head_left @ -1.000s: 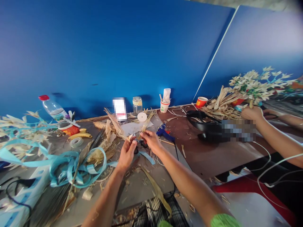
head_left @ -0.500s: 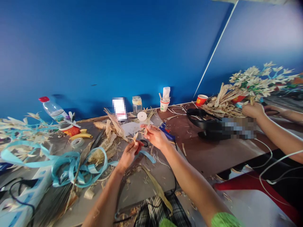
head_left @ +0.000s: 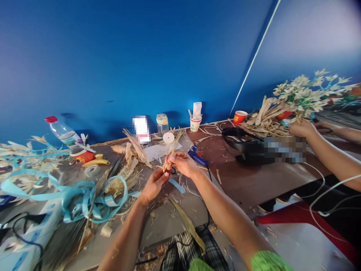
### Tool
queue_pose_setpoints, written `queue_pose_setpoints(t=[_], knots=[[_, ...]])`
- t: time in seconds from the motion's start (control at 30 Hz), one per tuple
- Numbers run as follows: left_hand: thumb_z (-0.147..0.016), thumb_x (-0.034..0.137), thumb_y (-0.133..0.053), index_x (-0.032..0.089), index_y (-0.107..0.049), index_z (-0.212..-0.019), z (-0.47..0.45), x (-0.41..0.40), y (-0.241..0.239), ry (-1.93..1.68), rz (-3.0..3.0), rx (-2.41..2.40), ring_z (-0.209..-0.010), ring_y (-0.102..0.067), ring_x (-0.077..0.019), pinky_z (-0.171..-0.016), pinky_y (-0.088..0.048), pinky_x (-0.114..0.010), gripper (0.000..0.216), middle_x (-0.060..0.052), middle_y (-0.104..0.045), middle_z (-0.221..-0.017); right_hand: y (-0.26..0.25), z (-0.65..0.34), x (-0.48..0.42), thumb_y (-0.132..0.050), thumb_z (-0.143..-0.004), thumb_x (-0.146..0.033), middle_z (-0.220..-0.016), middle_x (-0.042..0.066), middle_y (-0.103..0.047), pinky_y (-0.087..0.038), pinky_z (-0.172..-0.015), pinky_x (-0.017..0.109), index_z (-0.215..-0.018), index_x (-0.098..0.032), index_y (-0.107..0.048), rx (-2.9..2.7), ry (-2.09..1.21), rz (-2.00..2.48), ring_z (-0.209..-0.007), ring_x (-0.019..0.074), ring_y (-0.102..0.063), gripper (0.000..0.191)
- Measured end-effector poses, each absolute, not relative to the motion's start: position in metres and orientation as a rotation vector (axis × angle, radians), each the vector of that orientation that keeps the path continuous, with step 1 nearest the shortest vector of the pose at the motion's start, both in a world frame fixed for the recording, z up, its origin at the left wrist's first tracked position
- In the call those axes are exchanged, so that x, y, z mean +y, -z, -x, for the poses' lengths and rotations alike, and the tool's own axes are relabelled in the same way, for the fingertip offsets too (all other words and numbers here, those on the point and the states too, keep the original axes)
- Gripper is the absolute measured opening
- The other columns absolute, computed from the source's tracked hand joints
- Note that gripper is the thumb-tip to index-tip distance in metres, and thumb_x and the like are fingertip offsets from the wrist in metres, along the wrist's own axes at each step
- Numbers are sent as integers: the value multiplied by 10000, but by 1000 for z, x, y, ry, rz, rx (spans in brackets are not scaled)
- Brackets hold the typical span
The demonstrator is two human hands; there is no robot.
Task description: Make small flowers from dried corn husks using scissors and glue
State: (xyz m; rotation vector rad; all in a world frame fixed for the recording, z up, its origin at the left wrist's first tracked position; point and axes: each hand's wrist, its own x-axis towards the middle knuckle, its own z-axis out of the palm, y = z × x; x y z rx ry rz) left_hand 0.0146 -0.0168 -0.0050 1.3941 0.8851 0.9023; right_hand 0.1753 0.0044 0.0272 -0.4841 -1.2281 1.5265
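In the head view my left hand (head_left: 154, 184) pinches a small pale flower-like piece of dried corn husk (head_left: 164, 168) between thumb and fingers. My right hand (head_left: 183, 163) meets it from the right, fingers closed round a thin bundle of dried husk strips (head_left: 175, 145) that points up and away. Fingertips of both hands are close together, so where the two pieces touch is hidden. Just beyond the right hand lies a blue glue gun (head_left: 199, 157). A light blue ribbon end (head_left: 177, 186) rests under the hands.
Tangled blue ribbon (head_left: 81, 201), a roll of tape (head_left: 91, 170), a tilted plastic bottle (head_left: 63, 131) and a white power strip (head_left: 42, 229) lie left. Paper cups (head_left: 195, 123) and a jar (head_left: 162, 125) stand by the wall. At right, a co-worker's hand (head_left: 303, 128) works near husks.
My right hand has moved down and left, bringing its husk bundle against the piece in my left hand. The left hand has shifted only slightly.
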Motion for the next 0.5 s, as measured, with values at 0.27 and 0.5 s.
queue_pose_setpoints(t=[0.27,0.5], knots=[[-734,421,-638,157,-637,-858,-12,-11,7,-1130,-1297,887,-711,-564,-140,-713,-433,-269,291,-45,-641,-791,-26,-176,8,-717,-673,-385,-709,22,-612,-467,-650,290,-629,-153,-644,-1188,-1499,432,-638,128,-575,248],[-741,414,-623,157,-643,-727,-9,-7,9,-1225,-1330,992,-627,-510,-118,-642,-396,-244,258,-9,-589,-651,-23,-178,14,-721,-680,-339,-789,15,-630,-420,-559,244,-686,-166,-659,-1070,-1470,464,-550,77,-529,184]])
